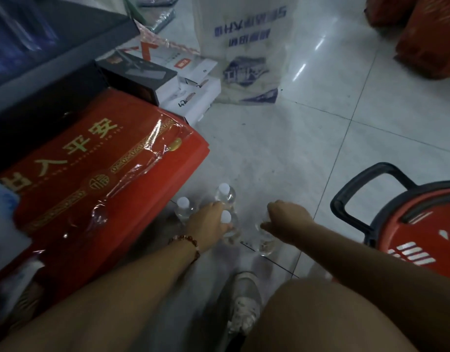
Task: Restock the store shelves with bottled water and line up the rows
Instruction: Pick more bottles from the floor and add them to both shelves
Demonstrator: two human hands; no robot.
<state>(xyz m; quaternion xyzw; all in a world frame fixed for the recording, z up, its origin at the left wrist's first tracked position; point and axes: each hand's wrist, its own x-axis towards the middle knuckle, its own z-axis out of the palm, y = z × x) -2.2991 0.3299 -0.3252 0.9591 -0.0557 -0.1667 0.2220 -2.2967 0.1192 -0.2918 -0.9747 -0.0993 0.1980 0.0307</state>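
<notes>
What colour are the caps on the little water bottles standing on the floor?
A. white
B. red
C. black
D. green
A. The small clear plastic water bottles standing on the pale tiled floor each show a round white cap; the left hand reaches in among them, beside another white cap.

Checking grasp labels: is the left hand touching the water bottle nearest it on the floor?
Touching. The head view shows the left hand wrapped around the water bottle, fingers on its body just below the white cap, no gap visible.
</notes>
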